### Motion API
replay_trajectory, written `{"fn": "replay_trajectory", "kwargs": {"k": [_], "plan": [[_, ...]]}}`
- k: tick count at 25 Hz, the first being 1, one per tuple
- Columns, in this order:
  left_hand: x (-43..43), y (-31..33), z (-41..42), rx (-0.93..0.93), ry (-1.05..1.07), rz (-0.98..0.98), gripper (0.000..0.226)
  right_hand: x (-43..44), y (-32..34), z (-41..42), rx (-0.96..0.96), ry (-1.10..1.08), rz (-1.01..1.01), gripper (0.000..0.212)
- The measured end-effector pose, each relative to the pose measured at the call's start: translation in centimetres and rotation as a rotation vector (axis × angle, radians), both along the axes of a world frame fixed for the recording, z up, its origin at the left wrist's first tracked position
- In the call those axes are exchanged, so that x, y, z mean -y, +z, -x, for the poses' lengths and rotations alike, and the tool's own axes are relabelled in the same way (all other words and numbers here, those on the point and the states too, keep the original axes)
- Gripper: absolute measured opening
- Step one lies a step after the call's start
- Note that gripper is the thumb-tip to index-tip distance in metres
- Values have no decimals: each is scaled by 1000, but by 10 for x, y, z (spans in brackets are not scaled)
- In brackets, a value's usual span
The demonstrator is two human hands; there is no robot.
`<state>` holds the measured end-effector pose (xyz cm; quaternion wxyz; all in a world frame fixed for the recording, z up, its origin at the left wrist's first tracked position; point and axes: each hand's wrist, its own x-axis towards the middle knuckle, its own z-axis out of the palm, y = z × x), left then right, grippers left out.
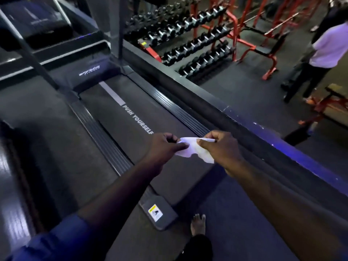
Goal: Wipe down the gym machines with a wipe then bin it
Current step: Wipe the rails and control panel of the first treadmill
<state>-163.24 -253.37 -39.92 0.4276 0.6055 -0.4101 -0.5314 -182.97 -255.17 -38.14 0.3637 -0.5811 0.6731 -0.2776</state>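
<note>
A white wipe [190, 150] is stretched between both hands above the rear of a dark treadmill belt [120, 129] printed "PUSH YOURSELF". My left hand [165, 146] pinches the wipe's left edge. My right hand [218, 146] pinches its right edge, and a loose corner hangs below that hand. The treadmill's ribbed side rails run along either side of the belt, and its console [43, 25] sits blurred at the top left.
A long dark barrier rail [244, 121] runs diagonally to the right of the treadmill. Beyond it stand a dumbbell rack [188, 38], red frames [267, 53] and a person in a white top [327, 48]. My bare foot [197, 223] is on the floor behind the treadmill.
</note>
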Motion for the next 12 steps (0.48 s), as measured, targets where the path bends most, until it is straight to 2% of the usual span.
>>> {"fn": "replay_trajectory", "kwargs": {"k": [3, 5, 7, 8, 10, 12], "plan": [[72, 14, 11, -91, 74, -18, 21, 78, 2, -12, 102, 145, -75, 34], [113, 35, 8, -97, 123, -3, 18, 124, 17, -20, 298, 150, -205, 52], [149, 61, -5, -109, 128, 33, 23, 170, 47, -31, 557, 204, -324, 55], [163, 75, -12, -108, 115, 49, 29, 190, 64, -39, 615, 255, -347, 56], [187, 97, -24, -33, 102, 95, 39, 228, 91, -54, 636, 351, -357, 60], [219, 107, -41, 55, 202, 133, 33, 272, 110, -76, 584, 498, -389, 59]]}}
